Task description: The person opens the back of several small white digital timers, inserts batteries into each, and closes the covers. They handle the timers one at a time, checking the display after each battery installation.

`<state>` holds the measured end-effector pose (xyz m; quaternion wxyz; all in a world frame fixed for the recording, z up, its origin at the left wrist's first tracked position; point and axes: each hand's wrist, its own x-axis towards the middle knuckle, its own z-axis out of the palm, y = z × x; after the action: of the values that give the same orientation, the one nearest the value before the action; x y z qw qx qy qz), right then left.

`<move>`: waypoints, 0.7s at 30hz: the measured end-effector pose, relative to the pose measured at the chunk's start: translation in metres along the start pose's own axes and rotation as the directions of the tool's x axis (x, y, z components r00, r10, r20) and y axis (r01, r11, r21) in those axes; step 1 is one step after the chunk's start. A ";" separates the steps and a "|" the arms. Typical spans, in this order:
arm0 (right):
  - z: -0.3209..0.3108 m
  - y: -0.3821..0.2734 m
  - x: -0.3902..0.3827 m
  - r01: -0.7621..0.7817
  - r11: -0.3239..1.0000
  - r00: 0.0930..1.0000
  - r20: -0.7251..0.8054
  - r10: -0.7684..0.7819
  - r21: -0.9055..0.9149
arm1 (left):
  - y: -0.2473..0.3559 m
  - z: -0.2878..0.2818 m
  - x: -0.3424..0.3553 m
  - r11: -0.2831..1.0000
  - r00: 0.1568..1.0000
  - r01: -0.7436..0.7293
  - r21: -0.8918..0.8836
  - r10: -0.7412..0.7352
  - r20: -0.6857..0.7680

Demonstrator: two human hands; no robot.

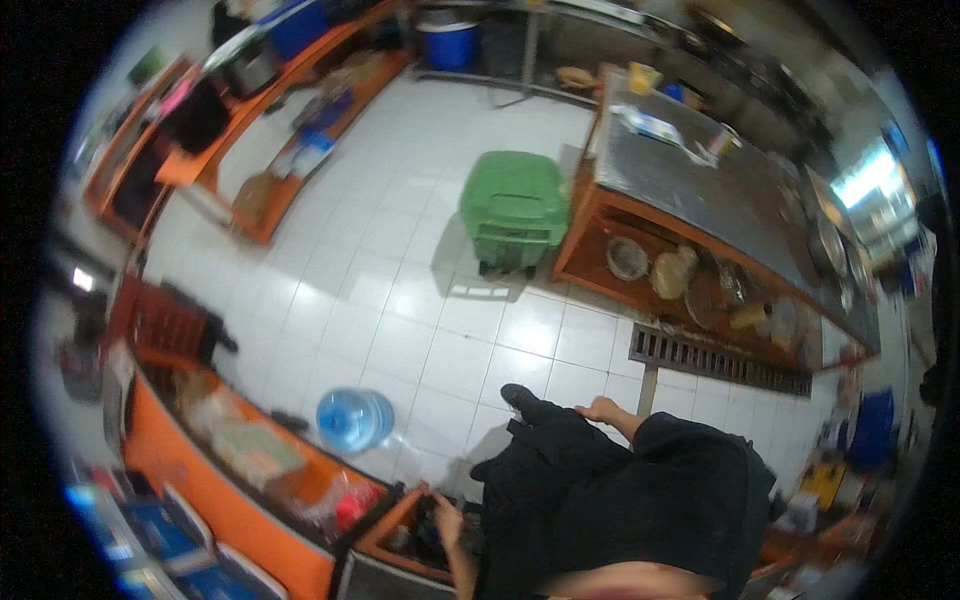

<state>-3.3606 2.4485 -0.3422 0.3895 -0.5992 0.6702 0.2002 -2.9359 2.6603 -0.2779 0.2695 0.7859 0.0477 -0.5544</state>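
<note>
My left hand (pixel 447 520) is low, left of my body, with its fingers bent over the edge of an orange wooden drawer (pixel 375 546). Dark items inside the drawer are too blurred to name. Beside my dark trousers (pixel 560 450), my right hand (pixel 603 410) is held out with its fingers curled, and no object shows in it. A large blue water bottle (pixel 355 419) lies on the tiles ahead of my left hand. Adjoining the drawer, an orange counter's inner shelf (pixel 315 485) carries bags and a red bundle (pixel 356 505).
A green wheeled bin (pixel 515 200) stands ahead on white tiles (pixel 400 260), beside a metal-topped table (pixel 700 180) with containers beneath. A drain grate (pixel 715 360) runs along the floor at right. At left are a red plastic crate (pixel 170 330) and an orange bench (pixel 225 155).
</note>
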 end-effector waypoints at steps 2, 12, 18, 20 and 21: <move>0.013 0.016 -0.020 -0.192 0.910 0.981 0.051 0.186 0.367 | -0.031 0.015 0.023 0.993 0.989 0.109 0.034 -0.112 0.098; -0.052 0.022 0.012 -0.158 0.943 0.986 -0.011 0.169 0.293 | -0.020 0.094 -0.001 0.969 0.957 0.099 0.226 -0.156 0.247; -0.082 0.002 0.080 -0.200 0.962 0.807 0.589 0.053 0.188 | -0.015 0.142 -0.026 0.964 0.951 0.122 0.238 -0.182 0.251; -0.065 0.015 0.107 -0.212 0.941 0.711 0.702 -0.036 0.263 | -0.014 0.155 -0.032 0.952 0.946 0.160 0.260 -0.223 0.234; -0.054 0.021 0.121 -0.210 0.929 0.689 0.720 -0.079 0.303 | -0.014 0.160 -0.035 0.943 0.940 0.179 0.282 -0.249 0.235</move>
<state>-3.3933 2.3342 -0.4053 0.7169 -0.3647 0.5093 0.3060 -3.0902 2.6042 -0.2899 0.1072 0.7221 0.0249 -0.6830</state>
